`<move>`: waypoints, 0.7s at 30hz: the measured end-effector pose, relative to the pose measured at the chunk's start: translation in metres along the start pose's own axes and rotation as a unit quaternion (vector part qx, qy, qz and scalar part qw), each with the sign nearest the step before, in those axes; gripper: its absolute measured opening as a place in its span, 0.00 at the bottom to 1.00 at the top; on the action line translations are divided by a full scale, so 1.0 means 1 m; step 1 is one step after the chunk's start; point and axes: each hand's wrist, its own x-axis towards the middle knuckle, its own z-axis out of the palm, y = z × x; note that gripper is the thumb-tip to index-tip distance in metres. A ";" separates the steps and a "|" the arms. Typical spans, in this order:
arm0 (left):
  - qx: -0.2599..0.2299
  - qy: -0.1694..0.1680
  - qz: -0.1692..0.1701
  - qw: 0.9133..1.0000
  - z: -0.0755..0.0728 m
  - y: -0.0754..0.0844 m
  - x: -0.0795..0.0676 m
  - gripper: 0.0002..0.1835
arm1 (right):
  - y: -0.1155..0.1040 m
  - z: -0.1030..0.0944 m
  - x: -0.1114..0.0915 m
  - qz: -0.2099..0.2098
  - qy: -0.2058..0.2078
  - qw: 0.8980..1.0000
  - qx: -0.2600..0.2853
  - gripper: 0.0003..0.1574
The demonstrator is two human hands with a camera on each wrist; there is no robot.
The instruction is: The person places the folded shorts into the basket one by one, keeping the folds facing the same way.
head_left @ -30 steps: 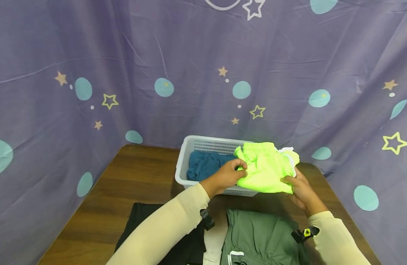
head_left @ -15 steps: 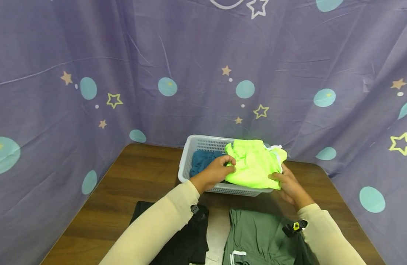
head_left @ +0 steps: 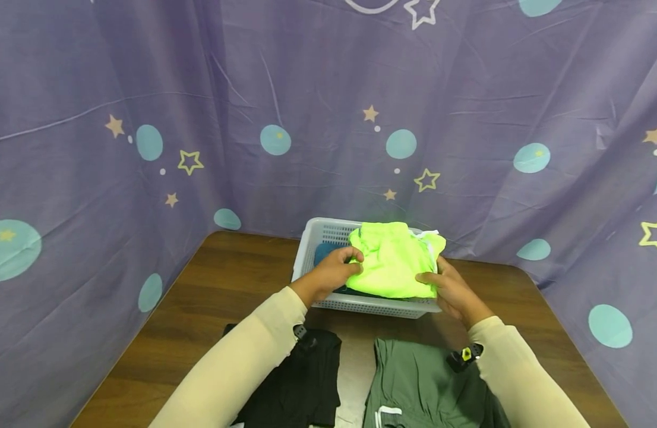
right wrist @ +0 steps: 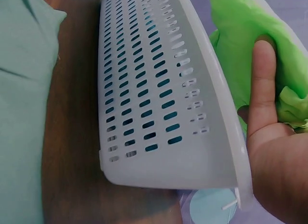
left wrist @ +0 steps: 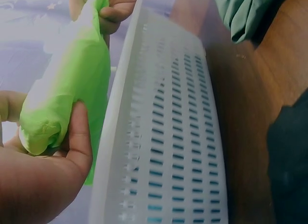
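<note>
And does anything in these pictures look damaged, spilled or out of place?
Nothing stands out: the basket stands upright, the left hand and right hand hold the neon garment over it, and the black garment and green garment lie on the table.

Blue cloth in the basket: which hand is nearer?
Left. The left hand is in front of the blue cloth; the right hand is farther off, at the right side of the neon garment.

backdrop: creased purple cloth, star-and-oval print | table: brown wood-grain, rounded far corners
</note>
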 end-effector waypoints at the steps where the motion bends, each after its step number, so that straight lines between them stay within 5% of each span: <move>1: 0.001 -0.001 0.001 1.000 -0.002 0.000 0.000 0.07 | -0.001 0.001 0.001 0.007 0.002 1.000 -0.012 0.54; 9: 0.049 -0.006 -0.010 0.999 -0.022 -0.002 0.000 0.09 | -0.003 0.013 0.015 0.070 -0.003 0.997 -0.029 0.68; 17: 0.077 0.020 -0.018 0.997 -0.036 -0.008 0.007 0.10 | -0.006 0.022 0.033 0.047 -0.013 0.999 -0.003 0.61; 21: 0.070 0.037 -0.010 0.997 -0.039 -0.010 0.011 0.10 | -0.007 0.023 0.043 0.028 -0.009 1.000 -0.002 0.50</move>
